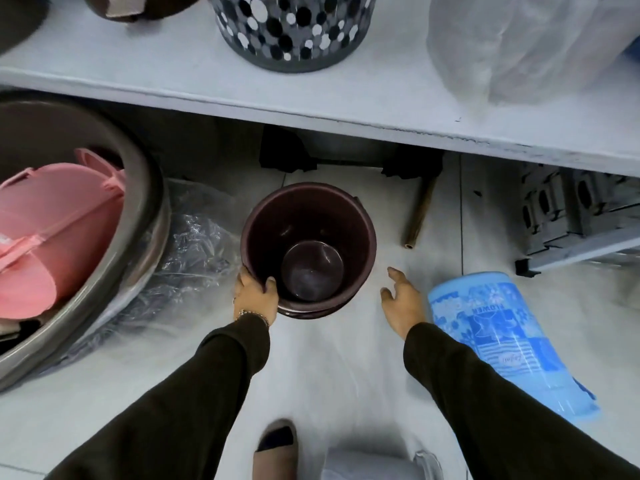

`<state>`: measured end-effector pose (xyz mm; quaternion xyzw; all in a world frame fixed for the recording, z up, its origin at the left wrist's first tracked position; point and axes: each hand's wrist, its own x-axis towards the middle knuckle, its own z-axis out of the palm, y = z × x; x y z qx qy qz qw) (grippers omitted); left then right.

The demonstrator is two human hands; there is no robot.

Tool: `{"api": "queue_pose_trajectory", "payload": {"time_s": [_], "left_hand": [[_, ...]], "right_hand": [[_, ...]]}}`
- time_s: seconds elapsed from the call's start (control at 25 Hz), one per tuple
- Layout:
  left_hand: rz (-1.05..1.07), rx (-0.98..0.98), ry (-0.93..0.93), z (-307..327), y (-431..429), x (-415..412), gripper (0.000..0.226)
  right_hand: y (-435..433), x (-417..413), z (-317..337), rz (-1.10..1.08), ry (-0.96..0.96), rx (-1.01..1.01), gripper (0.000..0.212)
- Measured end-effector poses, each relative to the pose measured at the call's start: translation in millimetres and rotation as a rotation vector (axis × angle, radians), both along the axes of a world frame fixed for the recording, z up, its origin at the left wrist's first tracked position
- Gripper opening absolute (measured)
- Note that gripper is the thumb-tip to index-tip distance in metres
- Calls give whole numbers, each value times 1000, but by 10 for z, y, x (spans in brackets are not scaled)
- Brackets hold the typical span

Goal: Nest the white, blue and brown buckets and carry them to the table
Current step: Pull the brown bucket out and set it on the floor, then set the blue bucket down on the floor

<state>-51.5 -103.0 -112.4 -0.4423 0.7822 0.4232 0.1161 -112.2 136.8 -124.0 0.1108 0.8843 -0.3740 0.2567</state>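
Head view, looking down at a pale tiled floor (329,368).

Brown bucket (308,249): round, smooth dark plastic with a glossy inside, upright on the floor just in front of a grey shelf edge (346,109). It appears to sit inside a second rim of the same colour at its base.

Left hand (255,295): closed on the near-left rim of the brown bucket, thumb hooked inside, fingers outside; a beaded bracelet at the wrist, dark sleeve above.

Right hand (401,299): fingers spread and loose, holding nothing, hovering just right of the brown bucket and apart from it.

Blue bucket (509,344): light blue plastic, printed with flower panels, lying on its side on the floor, right of the right hand.

Grey basin (145,209): wide, round, at left, holding pink plastic pieces (52,223).

Clear plastic wrap (194,244): crinkled, between the basin and the brown bucket.

Spotted basket (294,29): round, dotted black, white and grey, on the shelf.
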Motion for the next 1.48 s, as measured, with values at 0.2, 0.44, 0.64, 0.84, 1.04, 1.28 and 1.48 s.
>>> {"api": "queue_pose_trajectory", "payload": {"time_s": [0.2, 0.44, 0.64, 0.84, 1.04, 1.28, 1.48], "left_hand": [[-332, -267, 97, 340, 794, 249, 65], [-583, -44, 238, 350, 2194, 749, 63], [-714, 174, 82, -175, 3379, 1189, 69], [-663, 291, 39, -670, 4377, 1279, 100], [-603, -4, 117, -657, 4531, 1041, 64], [-488, 138, 309, -121, 4266, 204, 89], [-104, 449, 202, -83, 4406, -7, 64]], "right_hand": [[969, 261, 280, 7, 29, 137, 54], [2524, 730, 526, 6, -20, 196, 68], [3671, 1059, 298, 201, -69, 347, 82], [4153, 1118, -138, 151, 175, 410, 48], [4360, 896, -81, 114, 468, 394, 19], [4517, 25, 307, -51, 414, 317, 21], [4630, -93, 164, -443, 57, 49, 23]]}}
